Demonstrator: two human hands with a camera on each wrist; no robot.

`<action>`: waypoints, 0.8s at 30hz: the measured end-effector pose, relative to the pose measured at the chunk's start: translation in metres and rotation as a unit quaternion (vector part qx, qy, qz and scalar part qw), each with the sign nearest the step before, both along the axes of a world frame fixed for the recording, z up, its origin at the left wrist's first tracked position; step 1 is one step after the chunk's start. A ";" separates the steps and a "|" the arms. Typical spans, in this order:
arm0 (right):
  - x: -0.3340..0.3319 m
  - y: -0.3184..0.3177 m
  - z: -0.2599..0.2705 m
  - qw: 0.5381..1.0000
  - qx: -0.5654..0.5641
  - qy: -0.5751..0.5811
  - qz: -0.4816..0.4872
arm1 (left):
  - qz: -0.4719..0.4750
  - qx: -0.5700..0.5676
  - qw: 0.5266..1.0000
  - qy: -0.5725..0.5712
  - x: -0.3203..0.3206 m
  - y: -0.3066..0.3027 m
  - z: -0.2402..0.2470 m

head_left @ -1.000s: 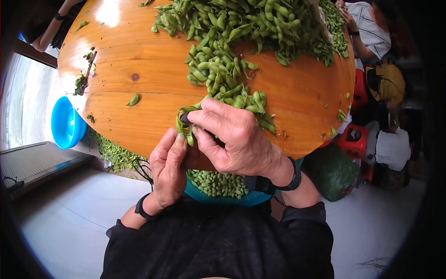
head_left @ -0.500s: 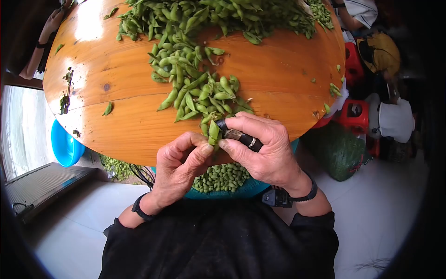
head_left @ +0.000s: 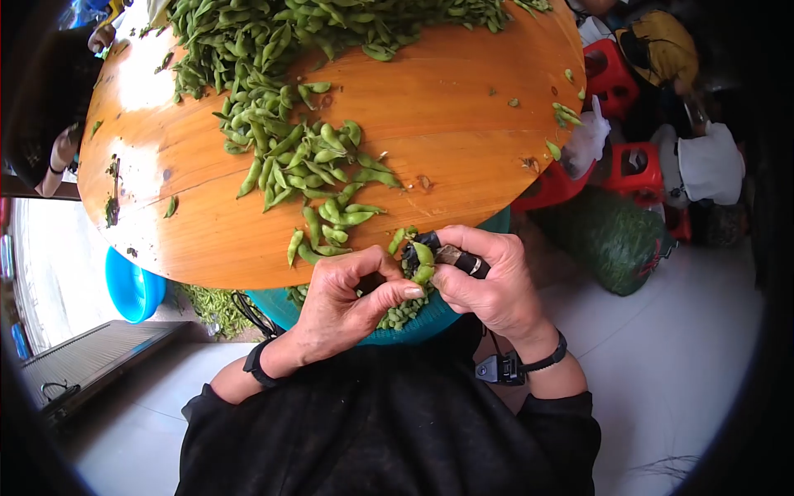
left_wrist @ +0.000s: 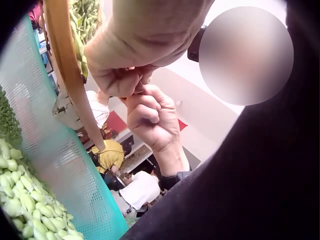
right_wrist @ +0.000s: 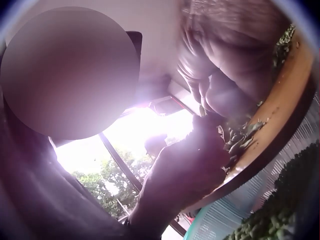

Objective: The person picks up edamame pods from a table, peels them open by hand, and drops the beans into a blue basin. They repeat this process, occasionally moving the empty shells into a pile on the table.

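Observation:
Between the two hands, over the table's near edge, a green pod (head_left: pixel 423 263) is pinched. The left hand (head_left: pixel 343 302) holds its lower end between thumb and curled finger. The right hand (head_left: pixel 492 281), with black wrapping and a ring-like band on its fingers, grips the pod from the other side. Beneath them sits a teal basket (head_left: pixel 271 304) of shelled beans (head_left: pixel 404 312), partly hidden by the hands. In the left wrist view the beans (left_wrist: pixel 35 200) fill the basket's (left_wrist: pixel 107 210) lower part; the hands meet beside the table edge.
A large pile of pods (head_left: pixel 248 37) lies across the round wooden table (head_left: pixel 430 124), with a trail towards the hands. A blue basin (head_left: pixel 132 285) and more pods (head_left: pixel 217 310) are on the floor at left. Red stools (head_left: pixel 635 172), a green sack (head_left: pixel 600 240) and other people are at right.
The table and pods have shifted left and up in the head view. The hands have moved right and slightly lower relative to the table, and the basket shows more.

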State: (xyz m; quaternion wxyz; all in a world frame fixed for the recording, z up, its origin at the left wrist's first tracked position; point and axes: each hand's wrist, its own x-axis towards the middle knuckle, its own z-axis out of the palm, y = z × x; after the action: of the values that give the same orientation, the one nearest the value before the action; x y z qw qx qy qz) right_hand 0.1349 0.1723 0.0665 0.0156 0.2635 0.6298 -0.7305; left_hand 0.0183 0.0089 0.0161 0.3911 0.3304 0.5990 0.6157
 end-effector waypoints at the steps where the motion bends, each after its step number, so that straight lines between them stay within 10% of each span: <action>1: 0.006 0.001 0.000 1.000 -0.013 -0.011 -0.019 | 0.000 -0.011 0.998 0.054 0.003 0.001 -0.005; 4: 0.020 -0.005 -0.014 0.996 0.074 0.015 -0.046 | 0.029 -0.043 0.966 0.252 0.018 0.011 0.007; 6: 0.024 -0.006 -0.027 0.915 0.375 0.142 -0.039 | 0.012 -0.066 0.962 0.266 0.025 0.018 0.007; 14: 0.049 0.006 -0.034 0.901 0.400 0.135 -0.102 | -0.063 -0.064 0.982 0.165 0.041 0.042 0.005; 17: 0.059 0.010 -0.036 0.916 0.350 0.157 -0.118 | -0.084 -0.094 0.983 0.132 0.044 0.047 0.001; 19: 0.065 0.011 -0.034 0.982 0.107 0.085 -0.128 | -0.096 -0.100 0.984 0.109 0.047 0.051 0.001; 24: 0.075 0.024 -0.034 0.976 -0.146 0.057 -0.149 | -0.114 -0.050 0.971 0.203 0.053 0.062 0.004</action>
State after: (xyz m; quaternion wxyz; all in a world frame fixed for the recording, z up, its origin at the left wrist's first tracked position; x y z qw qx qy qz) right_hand 0.2096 0.1964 0.0325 -0.0908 0.3074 0.4697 -0.8226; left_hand 0.0712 0.0710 0.0196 0.3452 0.4947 0.6542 0.4562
